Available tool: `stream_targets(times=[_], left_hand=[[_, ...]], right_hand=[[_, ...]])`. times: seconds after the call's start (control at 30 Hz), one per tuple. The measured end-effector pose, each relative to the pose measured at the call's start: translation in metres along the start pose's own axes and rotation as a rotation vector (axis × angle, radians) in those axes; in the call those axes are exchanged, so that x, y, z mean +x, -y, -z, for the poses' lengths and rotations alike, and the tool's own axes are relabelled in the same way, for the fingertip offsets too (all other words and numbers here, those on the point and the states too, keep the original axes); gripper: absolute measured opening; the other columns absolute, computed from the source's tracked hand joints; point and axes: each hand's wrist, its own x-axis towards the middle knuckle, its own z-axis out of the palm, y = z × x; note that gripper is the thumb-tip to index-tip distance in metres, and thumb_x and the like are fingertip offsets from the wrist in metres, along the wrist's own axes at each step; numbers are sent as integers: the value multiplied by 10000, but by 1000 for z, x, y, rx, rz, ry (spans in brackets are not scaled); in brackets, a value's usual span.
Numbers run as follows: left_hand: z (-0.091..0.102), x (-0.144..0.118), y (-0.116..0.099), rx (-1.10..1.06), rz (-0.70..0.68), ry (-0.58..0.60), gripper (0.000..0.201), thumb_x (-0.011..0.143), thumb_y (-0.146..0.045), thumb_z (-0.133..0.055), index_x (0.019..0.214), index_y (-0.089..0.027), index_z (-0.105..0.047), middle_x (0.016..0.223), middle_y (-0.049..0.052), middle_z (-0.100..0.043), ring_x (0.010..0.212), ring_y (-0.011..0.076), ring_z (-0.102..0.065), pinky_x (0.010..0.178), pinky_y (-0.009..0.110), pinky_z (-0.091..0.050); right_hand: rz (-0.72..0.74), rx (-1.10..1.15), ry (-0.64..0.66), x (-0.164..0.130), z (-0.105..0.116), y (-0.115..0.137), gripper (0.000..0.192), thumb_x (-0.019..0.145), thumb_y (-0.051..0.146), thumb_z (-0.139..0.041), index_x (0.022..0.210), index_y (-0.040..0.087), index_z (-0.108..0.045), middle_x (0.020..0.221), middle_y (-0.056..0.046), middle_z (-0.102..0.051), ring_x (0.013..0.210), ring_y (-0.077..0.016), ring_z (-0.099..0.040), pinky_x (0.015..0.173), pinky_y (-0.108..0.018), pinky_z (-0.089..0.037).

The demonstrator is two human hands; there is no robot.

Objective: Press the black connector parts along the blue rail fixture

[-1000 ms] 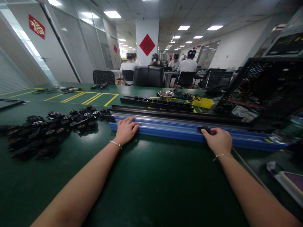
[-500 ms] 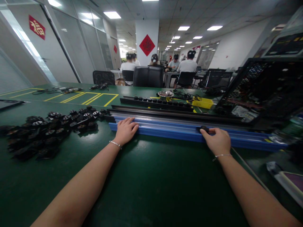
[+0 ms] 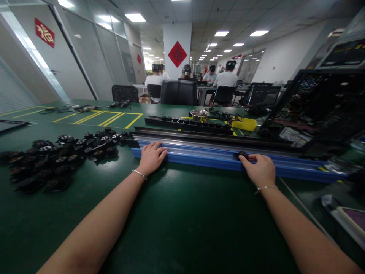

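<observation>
A long blue rail point(image 3: 205, 156) lies across the green table point(image 3: 182, 220) in front of me. My left hand point(image 3: 151, 156) rests flat on the rail's left end, fingers spread. Further right, my right hand point(image 3: 259, 169) pinches a small black part point(image 3: 242, 155) that sits in the rail's channel. Behind the blue rail runs a grey and black rail point(image 3: 211, 139). A pile of several black parts point(image 3: 57, 158) lies on the table to my left.
A black strip with several black parts point(image 3: 188, 123) lies further back, beside a metal bowl point(image 3: 199, 113) and a yellow tray point(image 3: 244, 123). A black open case point(image 3: 319, 110) stands at the right. Several people sit at desks beyond black chairs point(image 3: 179, 92).
My right hand has slid the black part leftward along the blue rail. My left hand has stayed in place.
</observation>
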Motion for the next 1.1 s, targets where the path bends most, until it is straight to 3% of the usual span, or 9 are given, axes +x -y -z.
stream_targets(times=[1.1], left_hand=[[0,0,0,24,3,6,359,920,-426,-349,1034,-331,-675,1334,-1,-539,1251,236,-442,1000,427,-324]], right_hand=[[174,82,-8,-2,-9,1,369,757,528,-493,749,186,-634,871,-114,-648,943,-272,-547,851,-434,-423]])
